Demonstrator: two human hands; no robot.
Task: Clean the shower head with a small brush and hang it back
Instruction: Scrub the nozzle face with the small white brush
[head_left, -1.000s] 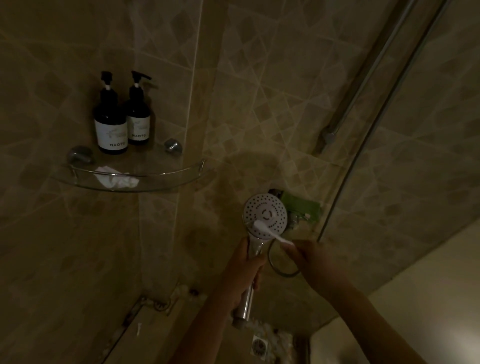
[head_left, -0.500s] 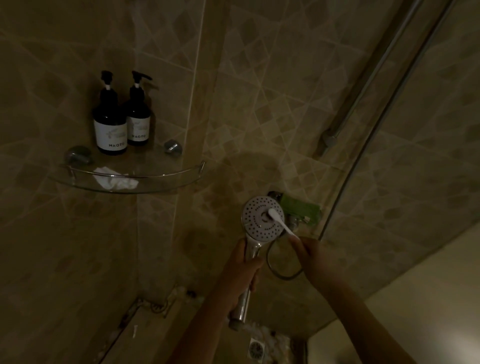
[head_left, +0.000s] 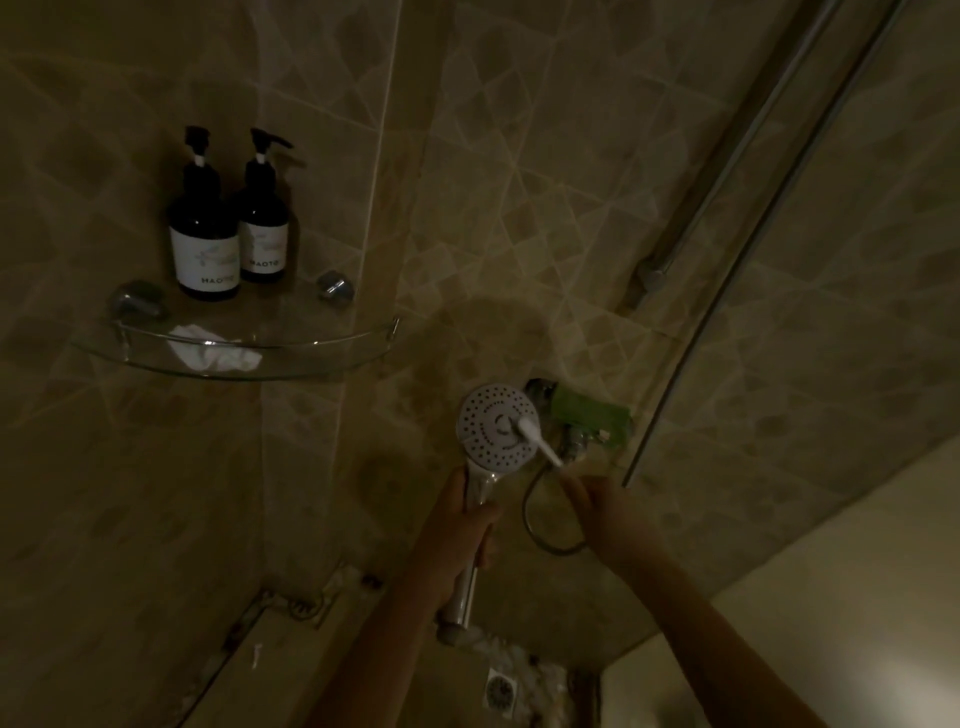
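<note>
The round white shower head (head_left: 491, 431) faces me in the dim shower stall, its chrome handle pointing down. My left hand (head_left: 462, 525) is wrapped around that handle just below the head. My right hand (head_left: 605, 512) pinches the end of a small white brush (head_left: 535, 436), whose bristle tip rests on the right of the head's face near its centre. The chrome hose (head_left: 540, 535) loops between my two hands.
A glass corner shelf (head_left: 322, 358) at the left carries two dark pump bottles (head_left: 205, 234) and a white cloth (head_left: 215, 353). A green item (head_left: 592, 415) sits on the tap fitting behind the head. A slanted chrome rail (head_left: 727, 161) runs up the right wall. A floor drain (head_left: 500, 691) lies below.
The brush tip has travelled from the lower part of the head's face up and to the right. My right hand shifted slightly with it; my left hand kept its hold.
</note>
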